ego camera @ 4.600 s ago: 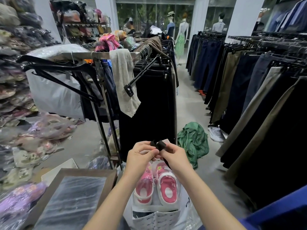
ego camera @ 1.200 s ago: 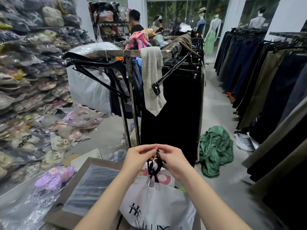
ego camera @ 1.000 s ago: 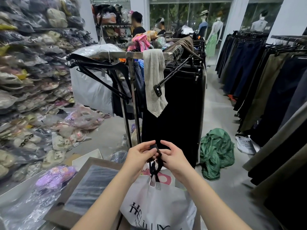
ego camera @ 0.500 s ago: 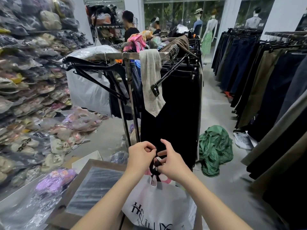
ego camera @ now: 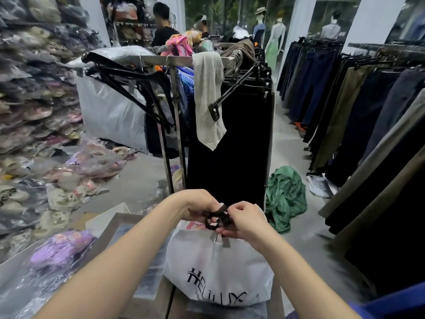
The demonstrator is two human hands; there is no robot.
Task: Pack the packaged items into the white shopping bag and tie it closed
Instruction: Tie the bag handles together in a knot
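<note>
Both hands are meeting directly above the white shopping bag (ego camera: pixel 218 268): left hand (ego camera: pixel 197 207) and right hand (ego camera: pixel 245 218) are pinching its black ribbon handles (ego camera: pixel 218 217), looping between them.

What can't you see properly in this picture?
All in the head view:
- Black ribbon handles: the knot is hidden by the left hand and right hand.
- White shopping bag: contents mostly covered by its wall; only a pink bit shows.
- Bag lettering: crumpled, unreadable.
- Shelved packets: blurred.
</note>
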